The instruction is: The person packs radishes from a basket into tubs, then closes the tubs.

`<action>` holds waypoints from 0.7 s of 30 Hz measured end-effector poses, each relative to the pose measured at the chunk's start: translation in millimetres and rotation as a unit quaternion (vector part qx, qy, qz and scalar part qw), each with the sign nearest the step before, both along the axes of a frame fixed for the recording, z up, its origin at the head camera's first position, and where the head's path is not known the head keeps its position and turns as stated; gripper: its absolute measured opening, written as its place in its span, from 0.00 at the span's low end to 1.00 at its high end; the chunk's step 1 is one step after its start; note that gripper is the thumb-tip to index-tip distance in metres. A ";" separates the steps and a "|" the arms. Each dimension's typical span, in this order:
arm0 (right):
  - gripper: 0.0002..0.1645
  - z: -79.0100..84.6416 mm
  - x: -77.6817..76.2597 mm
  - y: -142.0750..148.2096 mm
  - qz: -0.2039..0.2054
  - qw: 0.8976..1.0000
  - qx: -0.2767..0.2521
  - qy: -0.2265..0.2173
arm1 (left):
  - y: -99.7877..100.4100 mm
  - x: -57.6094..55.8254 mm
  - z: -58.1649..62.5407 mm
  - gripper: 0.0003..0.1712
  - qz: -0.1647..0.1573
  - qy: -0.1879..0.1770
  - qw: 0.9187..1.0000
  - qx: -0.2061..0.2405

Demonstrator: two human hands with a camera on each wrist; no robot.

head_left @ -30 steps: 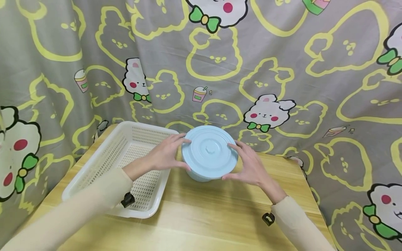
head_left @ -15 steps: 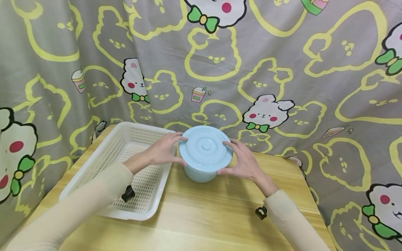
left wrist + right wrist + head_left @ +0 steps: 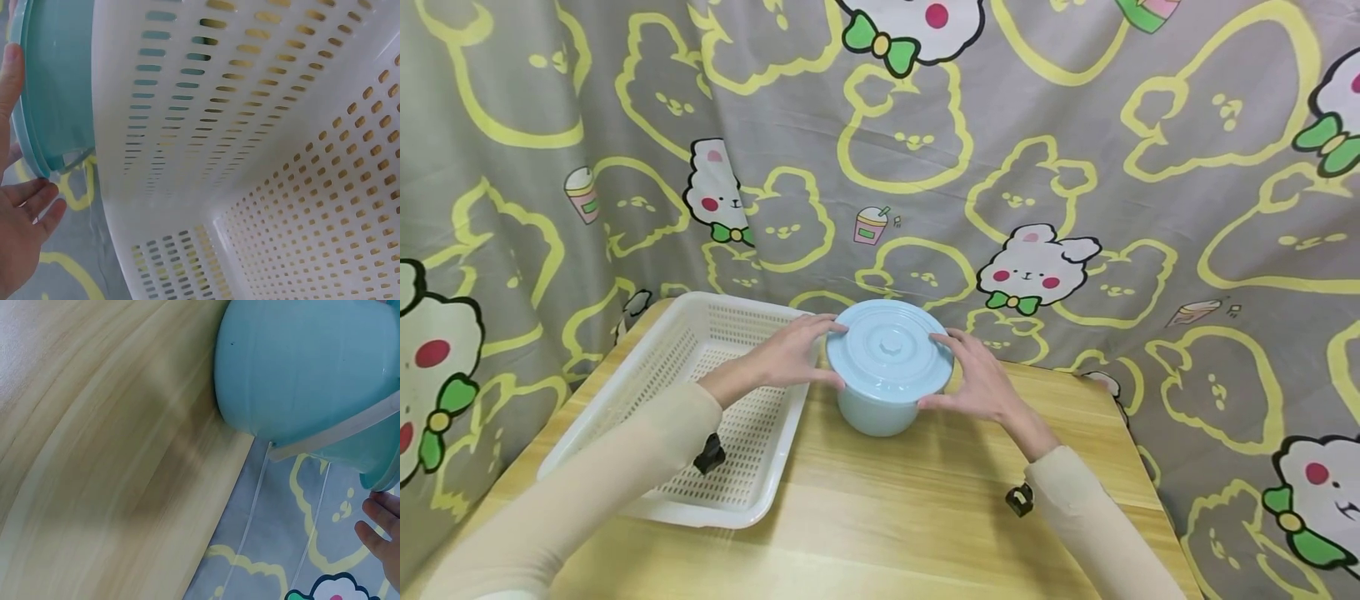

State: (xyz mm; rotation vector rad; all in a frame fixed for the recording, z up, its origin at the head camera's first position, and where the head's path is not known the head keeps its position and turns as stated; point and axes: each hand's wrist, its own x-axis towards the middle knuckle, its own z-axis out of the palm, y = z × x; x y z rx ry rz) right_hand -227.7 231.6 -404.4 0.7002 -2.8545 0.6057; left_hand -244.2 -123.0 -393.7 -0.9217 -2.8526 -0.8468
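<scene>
A light blue round bucket (image 3: 877,412) stands on the wooden table, topped by a matching lid (image 3: 891,348) with a small raised knob. My left hand (image 3: 792,353) holds the lid's left edge, fingertips on top and thumb at the near rim. On the opposite side my right hand (image 3: 976,379) grips the rim the same way. The left wrist view shows the left fingers (image 3: 37,199) at the lid's rim, beside the bucket wall (image 3: 62,81). In the right wrist view, a pale carrying handle (image 3: 337,434) crosses the bucket's side, and the right fingers (image 3: 375,531) meet the rim.
A white perforated plastic basket (image 3: 784,454) sits left of the bucket, under my left forearm. Behind the wooden table (image 3: 880,525) hangs a grey cartoon-print curtain (image 3: 805,108). A small black clip-like piece (image 3: 1020,499) shows by the right cuff, another (image 3: 710,454) by the left.
The lid has moved slightly left and away from me, with both hands on it. More of the bucket's front wall shows below it now. During the last half second it shifted only slightly.
</scene>
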 end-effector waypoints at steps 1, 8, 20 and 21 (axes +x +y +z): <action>0.67 -0.7 -0.1 0.0 -0.001 1.000 0.002 -0.003 | 0.2 -0.4 -0.3 0.56 -0.001 0.001 1.000 -0.002; 0.66 -5.5 -0.7 -0.7 -0.006 1.000 0.001 -0.018 | -0.2 -1.1 -2.9 0.56 -0.002 -0.002 1.000 -0.008; 0.65 -1.5 3.2 5.5 0.005 1.000 0.006 0.002 | -5.2 5.1 6.0 0.61 -0.001 -0.017 0.999 -0.035; 0.64 0.0 4.9 6.8 0.004 1.000 0.007 0.007 | -6.8 6.6 7.5 0.61 0.001 -0.017 0.999 -0.038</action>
